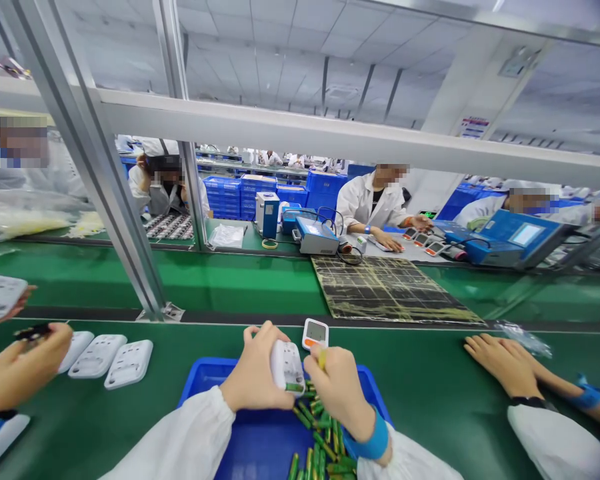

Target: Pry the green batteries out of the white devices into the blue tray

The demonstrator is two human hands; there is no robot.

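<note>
Device [287, 365], one, white, long axis upright, was clamped in your left hand [254, 372]; your right hand [336, 387] pinched one battery [323, 359] over many in the tray [200, 381].

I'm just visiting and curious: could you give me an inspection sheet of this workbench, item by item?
Surface: green belt, with a blue tray in front of the person.
Job's things: white device held over the tray; green batteries lying loose in the tray; a second device with a screen just beyond the hands.
Clutter: three white devices in a row on the left; dark mat across the belt.
Hands: left hand grips the white device; right hand holds something yellow-green at it.
Cables: black cables by the far bench's blue instruments.
Surroundings: co-workers' hands at both sides; people in white coats opposite; stacked blue crates.
</note>
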